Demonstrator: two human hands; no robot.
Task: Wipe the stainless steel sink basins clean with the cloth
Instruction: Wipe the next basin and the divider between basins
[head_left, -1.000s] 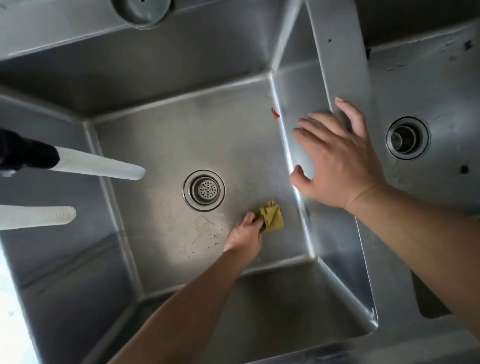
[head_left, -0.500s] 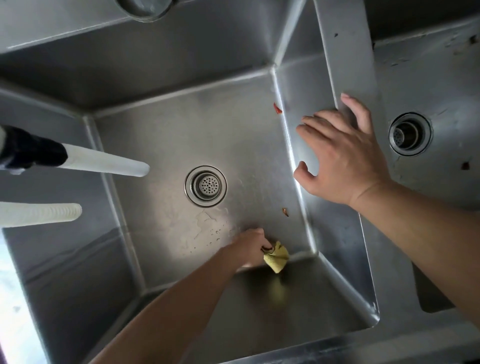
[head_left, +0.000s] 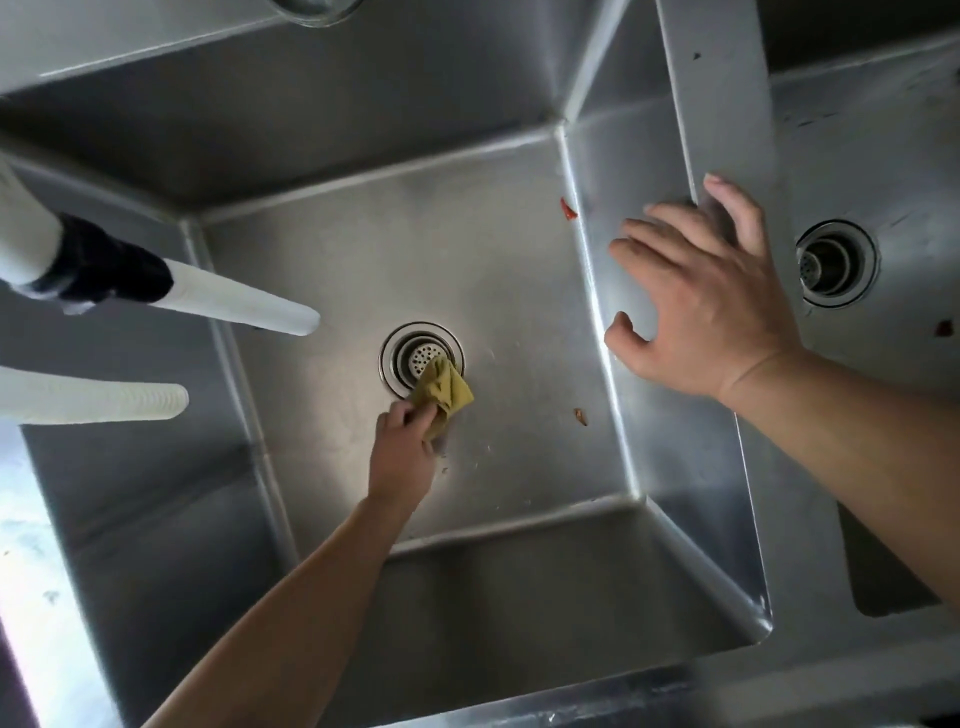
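Observation:
A deep stainless steel basin (head_left: 322, 249) fills the middle of the view, with a round drain strainer (head_left: 415, 353) in its floor. My left hand (head_left: 402, 449) reaches down to the floor and grips a small yellow-green cloth (head_left: 444, 395), which lies against the drain's lower right edge. My right hand (head_left: 711, 306) rests with fingers spread on the steel divider (head_left: 722, 98) between this basin and the right basin (head_left: 878, 156). A red scrap (head_left: 569, 209) and a small brown scrap (head_left: 581, 415) lie near the right wall.
Two white hoses (head_left: 244, 301) (head_left: 104, 402) jut in from the left above the basin, one with a black band. The right basin has its own drain (head_left: 834, 264) and dark specks. A round fitting shows at the top edge.
My left hand has swept the cloth from the basin's near edge up and left to the drain. My right hand stays on the divider.

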